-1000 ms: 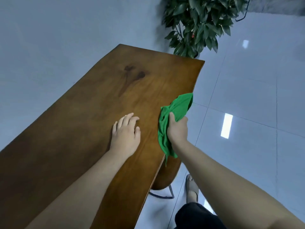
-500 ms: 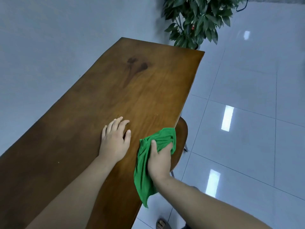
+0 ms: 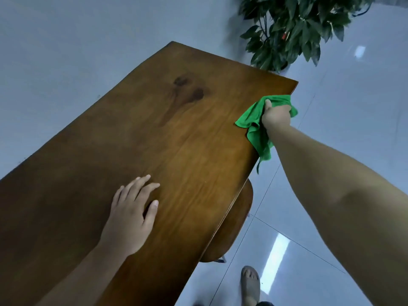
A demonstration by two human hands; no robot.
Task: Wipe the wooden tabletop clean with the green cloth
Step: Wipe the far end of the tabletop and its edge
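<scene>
A: In the head view, what do we find different from half a second ago?

B: The right hand (image 3: 276, 115) with the green cloth (image 3: 251, 120) has travelled. Before, we saw it at the right edge of the wooden worktop (image 3: 154, 140), just beside the left hand. Now it is far along that same edge, near the far right corner, and the arm is stretched out.

A: And how does it hold the cloth?

B: The fingers are curled round the bunched cloth, with the thumb on top. One part of the cloth lies on the wood; the rest hangs down over the right edge.

A: Did the left hand (image 3: 132, 213) change?

B: Very little. It rests flat on the worktop as before, fingers straight and a little spread, holding nothing. It is now well apart from the cloth.

A: Let us count.

B: We count one worktop, one cloth and two hands. In the wood there are two dark knots (image 3: 197, 93) toward the far end. Under the right edge we see one wooden chair seat (image 3: 234, 226). On the tiled floor (image 3: 353, 129) stands one foot (image 3: 250, 283) in a sandal, and behind the far corner there is one leafy plant (image 3: 293, 29).
</scene>
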